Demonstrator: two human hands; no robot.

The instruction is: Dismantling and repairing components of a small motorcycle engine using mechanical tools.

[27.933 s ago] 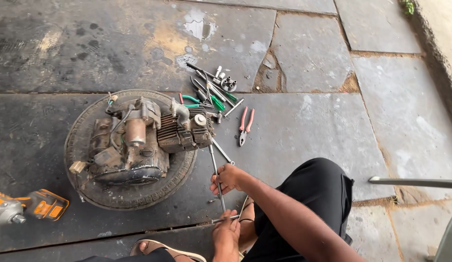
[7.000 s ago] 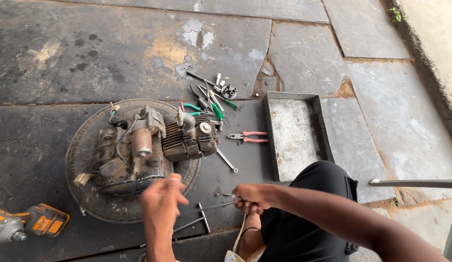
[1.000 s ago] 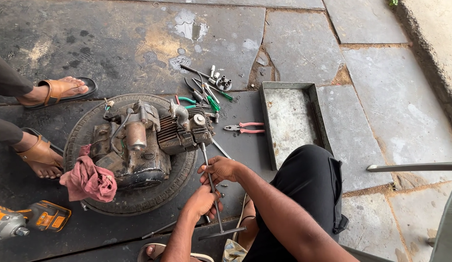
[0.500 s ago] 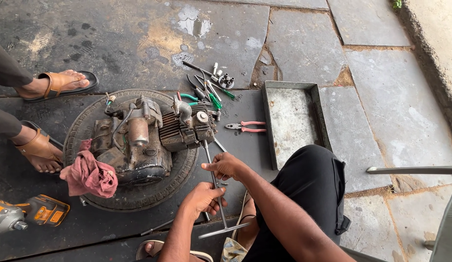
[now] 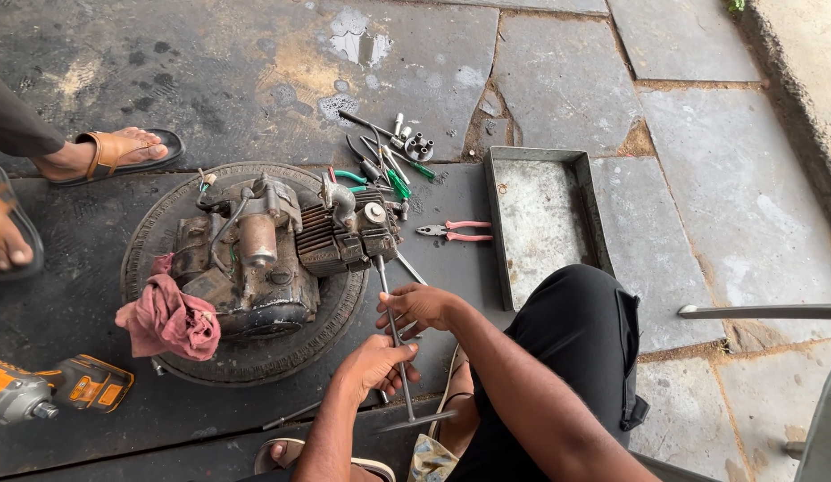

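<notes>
Beside the old tyre (image 5: pixel 246 370), at its far left, an orange cordless impact driver (image 5: pixel 54 390) is seen on the dark floor, and two sandalled feet of another person (image 5: pixel 103 153) are placed beyond the tyre's left rim. A reddish rag (image 5: pixel 168 319) is draped over the tyre's left edge, touching the small motorcycle engine (image 5: pixel 273 250) that is cradled in the tyre.

From the engine's right end, a long T-handle socket wrench (image 5: pixel 395 339) is run down toward the person. Its shaft is gripped low by the left hand (image 5: pixel 375 364), fingers curled closed around it, while the right hand (image 5: pixel 417 305) is wrapped around the shaft higher up, nearer the engine. The steel wrench is judged stiff, fairly light and possibly greasy; the crossbar at its near end would give the firmest hold for turning.

Right of the tyre, beyond the engine's right end, a scatter of sockets and screwdrivers (image 5: pixel 393 156) is laid out; red-handled pliers (image 5: pixel 456 232) lie just beside a shallow metal tray (image 5: pixel 542 161), well right of the tyre.
</notes>
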